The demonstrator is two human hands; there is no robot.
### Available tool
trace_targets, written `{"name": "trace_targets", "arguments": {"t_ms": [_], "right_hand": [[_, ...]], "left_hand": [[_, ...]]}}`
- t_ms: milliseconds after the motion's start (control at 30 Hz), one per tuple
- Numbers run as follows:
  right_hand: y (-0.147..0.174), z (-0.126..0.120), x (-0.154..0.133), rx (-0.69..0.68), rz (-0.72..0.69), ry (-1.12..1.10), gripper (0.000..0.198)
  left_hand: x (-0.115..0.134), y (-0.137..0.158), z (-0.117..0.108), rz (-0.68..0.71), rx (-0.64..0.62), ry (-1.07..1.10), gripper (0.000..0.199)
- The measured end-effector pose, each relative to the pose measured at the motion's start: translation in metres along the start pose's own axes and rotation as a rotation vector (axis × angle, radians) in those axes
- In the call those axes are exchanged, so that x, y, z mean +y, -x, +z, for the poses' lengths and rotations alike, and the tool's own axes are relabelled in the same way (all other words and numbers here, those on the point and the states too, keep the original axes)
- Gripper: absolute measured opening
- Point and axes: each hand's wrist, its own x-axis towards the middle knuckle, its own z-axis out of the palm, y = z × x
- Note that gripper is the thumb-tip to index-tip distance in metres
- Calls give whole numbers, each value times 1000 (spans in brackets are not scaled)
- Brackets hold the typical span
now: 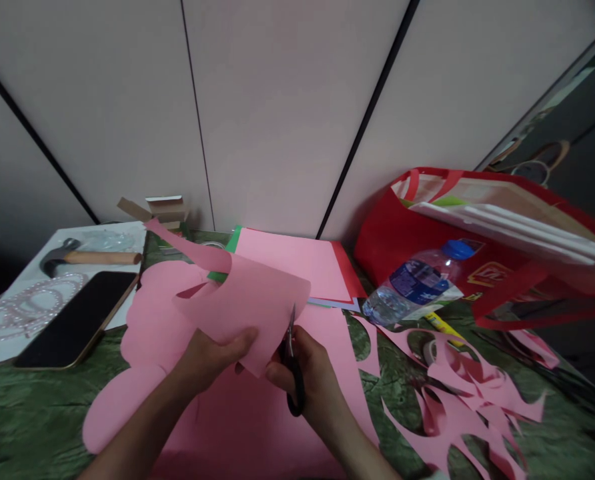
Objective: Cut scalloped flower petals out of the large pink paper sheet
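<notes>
My left hand [217, 357] pinches a piece of pink paper [252, 300] at its lower edge, thumb on top and fingers behind. A curved strip trails from the sheet toward the upper left. My right hand [310, 377] grips black-handled scissors [292, 363], whose blades point up at the right side of the held paper. Beneath both hands lies a large pink sheet [327, 347]. Rounded pink cutouts [157, 313] are piled left of it, one of them [122, 407] nearer the front.
Pink scraps [467, 400] lie on the right with a yellow stick [445, 327]. Behind them are a water bottle [412, 283] and a red bag [387, 233]. On the left are a phone [80, 320], a hammer [97, 258] and beads [32, 307]. Coloured sheets [292, 260] lie near the wall.
</notes>
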Motion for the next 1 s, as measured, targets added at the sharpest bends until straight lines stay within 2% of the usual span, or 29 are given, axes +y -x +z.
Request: {"name": "trace_targets", "arguments": {"t_ms": [667,867,1000], "right_hand": [[-2,-1,8,-6,24,-17,27],[0,-2,8,0,26,-2,23],[0,-2,11,-7,11,-11,21]], "left_hand": [[-2,-1,-3,24,-17,58,19],[-7,-6,-9,28,-114,72,22],[-7,-7,-12,8,-122,80,23]]}}
